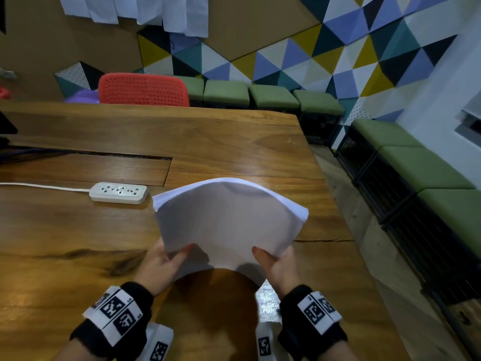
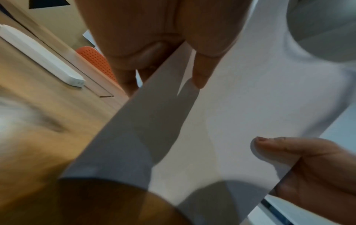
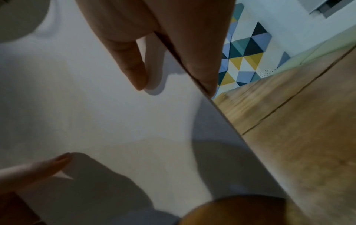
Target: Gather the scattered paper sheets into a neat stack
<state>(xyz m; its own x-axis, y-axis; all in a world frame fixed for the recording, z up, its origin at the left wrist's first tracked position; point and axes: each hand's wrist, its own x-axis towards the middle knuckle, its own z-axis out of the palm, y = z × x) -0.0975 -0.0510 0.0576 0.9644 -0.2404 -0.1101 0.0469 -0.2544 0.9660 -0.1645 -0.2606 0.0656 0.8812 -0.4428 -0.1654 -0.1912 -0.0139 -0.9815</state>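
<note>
Both hands hold the stack of paper sheets [image 1: 229, 220] above the wooden table [image 1: 234, 142] — the left hand [image 1: 162, 267] pinches its near left edge, the right hand [image 1: 277, 264] its near right edge, thumbs on top and fingers [image 2: 146, 60] curled beneath. The stack bows upward in an arch between them. A white power strip [image 1: 118, 192] lies on the table just left of the sheets.

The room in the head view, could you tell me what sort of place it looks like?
Probably an office meeting or co-working room: a long wooden table with a power strip on it, a red chair pulled up to it, green cushioned benches along the walls, and coloured triangular wall panels.
</note>
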